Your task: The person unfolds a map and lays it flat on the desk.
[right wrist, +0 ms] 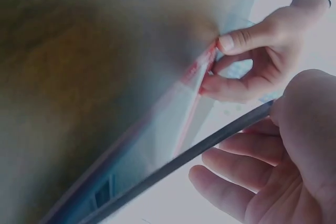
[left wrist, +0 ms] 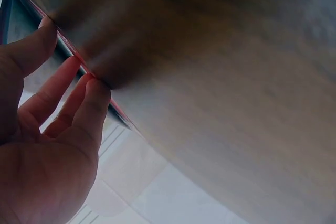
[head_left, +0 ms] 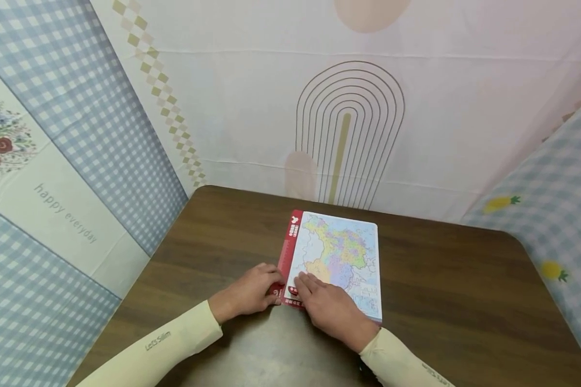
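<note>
A flat map board with a coloured map and a red border strip on its left lies on the wooden table. My left hand holds the near left corner, its thumb at the front edge and bent fingertips along the red side. Across the board's lower left part rests my right hand, with fingers fairly straight and pressed on the printed face. A small red label shows beside those fingertips. From the right wrist, the board's dark edge runs under the palm, and the left fingers pinch the red corner.
The brown table extends to both sides of the board. Behind it hangs a pale cloth with printed arches. Blue checked cloths hang at the left and right.
</note>
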Motion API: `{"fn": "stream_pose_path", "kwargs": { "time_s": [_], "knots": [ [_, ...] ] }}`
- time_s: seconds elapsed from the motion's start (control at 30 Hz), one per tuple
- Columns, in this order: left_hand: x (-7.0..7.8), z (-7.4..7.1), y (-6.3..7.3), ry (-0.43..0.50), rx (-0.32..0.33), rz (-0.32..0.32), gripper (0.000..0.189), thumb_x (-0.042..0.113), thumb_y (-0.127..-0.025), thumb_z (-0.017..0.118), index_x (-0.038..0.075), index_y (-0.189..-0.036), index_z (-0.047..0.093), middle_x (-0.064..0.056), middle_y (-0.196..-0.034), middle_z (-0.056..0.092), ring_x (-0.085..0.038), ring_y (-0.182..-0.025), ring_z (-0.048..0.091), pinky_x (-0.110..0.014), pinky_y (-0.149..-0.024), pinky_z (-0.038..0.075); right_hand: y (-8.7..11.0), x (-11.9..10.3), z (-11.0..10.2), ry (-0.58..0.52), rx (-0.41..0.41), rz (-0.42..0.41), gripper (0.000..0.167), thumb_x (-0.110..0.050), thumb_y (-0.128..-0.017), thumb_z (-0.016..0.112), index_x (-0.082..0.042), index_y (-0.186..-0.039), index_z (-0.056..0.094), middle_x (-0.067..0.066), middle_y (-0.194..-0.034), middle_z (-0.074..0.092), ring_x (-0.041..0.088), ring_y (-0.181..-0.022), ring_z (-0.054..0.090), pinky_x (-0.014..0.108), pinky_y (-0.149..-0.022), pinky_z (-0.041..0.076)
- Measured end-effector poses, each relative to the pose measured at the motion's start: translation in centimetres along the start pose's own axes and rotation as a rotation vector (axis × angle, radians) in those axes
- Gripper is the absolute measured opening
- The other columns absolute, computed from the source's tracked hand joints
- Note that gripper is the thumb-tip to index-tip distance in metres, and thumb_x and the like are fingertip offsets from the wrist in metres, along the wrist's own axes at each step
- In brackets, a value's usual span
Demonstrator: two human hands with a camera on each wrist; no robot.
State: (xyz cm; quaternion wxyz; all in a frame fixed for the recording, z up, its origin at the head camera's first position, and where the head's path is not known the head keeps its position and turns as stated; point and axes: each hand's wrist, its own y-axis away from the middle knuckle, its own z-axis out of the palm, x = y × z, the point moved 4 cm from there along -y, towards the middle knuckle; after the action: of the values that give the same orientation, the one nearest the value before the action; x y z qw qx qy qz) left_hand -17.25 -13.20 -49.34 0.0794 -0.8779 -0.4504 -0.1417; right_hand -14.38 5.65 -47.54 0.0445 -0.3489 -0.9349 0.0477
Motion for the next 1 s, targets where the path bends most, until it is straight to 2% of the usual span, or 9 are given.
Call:
{"fn": "stream_pose_path", "kwargs": {
  "time_s": [0.27, 0.43, 0.6, 0.77, 0.93, 1.0],
  "knots": [
    [-0.1, 0.2, 0.1, -0.004, 0.004, 0.001, 0.031, 0.029, -0.093, 0.083, 0.014, -0.12, 0.075, -0.001, -0.122, 0.07, -0.017, -0.105, 0.06, -0.035, -0.094, 0.057, 1.4, 1.2, -2.1, -0.064, 0.078, 0.031, 0.05, -0.014, -0.103, 0.068, -0.001, -0.149, 0.055, 0.015, -0.151, 0.061, 0.027, -0.137, 0.063, 0.039, -0.094, 0.061],
    [0.1, 0.1, 0.0, 0.004, 0.015, 0.021, 0.031, 0.03, -0.093, 0.084, 0.013, -0.117, 0.075, -0.003, -0.121, 0.07, -0.019, -0.105, 0.06, -0.037, -0.094, 0.056, 2.8, 2.5, -3.1, -0.056, 0.081, 0.07, 0.054, -0.01, -0.101, 0.069, 0.0, -0.151, 0.052, 0.017, -0.154, 0.059, 0.029, -0.14, 0.061, 0.042, -0.103, 0.058],
    [0.1, 0.1, 0.1, -0.002, -0.003, 0.007, 0.033, 0.031, -0.093, 0.084, 0.013, -0.119, 0.075, -0.003, -0.123, 0.07, -0.019, -0.107, 0.059, -0.037, -0.095, 0.056, 4.5, 4.4, -3.9, -0.033, 0.105, 0.092, 0.055, -0.003, -0.099, 0.069, 0.001, -0.151, 0.053, 0.017, -0.154, 0.059, 0.03, -0.14, 0.06, 0.044, -0.106, 0.056],
    [0.2, 0.2, 0.0, -0.006, -0.015, -0.005, 0.034, 0.031, -0.093, 0.083, 0.013, -0.121, 0.075, -0.005, -0.127, 0.069, -0.02, -0.11, 0.06, -0.039, -0.097, 0.056, 6.5, 6.4, -4.3, -0.035, 0.158, 0.086, 0.055, 0.007, -0.098, 0.062, 0.002, -0.152, 0.052, 0.019, -0.154, 0.059, 0.033, -0.14, 0.06, 0.046, -0.108, 0.054],
    [0.1, 0.1, 0.0, 0.001, -0.01, -0.009, 0.032, 0.03, -0.094, 0.082, 0.012, -0.119, 0.075, -0.005, -0.127, 0.069, -0.021, -0.11, 0.06, -0.039, -0.096, 0.056, 8.4, 8.2, -4.5, -0.048, 0.217, 0.08, 0.058, 0.014, -0.093, 0.062, 0.004, -0.15, 0.053, 0.021, -0.151, 0.06, 0.036, -0.137, 0.061, 0.05, -0.106, 0.054],
    [0.1, 0.2, 0.0, 0.006, -0.01, -0.011, 0.032, 0.031, -0.094, 0.082, 0.012, -0.12, 0.075, -0.005, -0.128, 0.069, -0.02, -0.11, 0.059, -0.039, -0.096, 0.056, 9.2, 8.9, -4.5, -0.05, 0.249, 0.071, 0.047, 0.01, -0.101, 0.054, 0.004, -0.147, 0.054, 0.022, -0.148, 0.062, 0.037, -0.135, 0.063, 0.05, -0.104, 0.056]
  ]
}}
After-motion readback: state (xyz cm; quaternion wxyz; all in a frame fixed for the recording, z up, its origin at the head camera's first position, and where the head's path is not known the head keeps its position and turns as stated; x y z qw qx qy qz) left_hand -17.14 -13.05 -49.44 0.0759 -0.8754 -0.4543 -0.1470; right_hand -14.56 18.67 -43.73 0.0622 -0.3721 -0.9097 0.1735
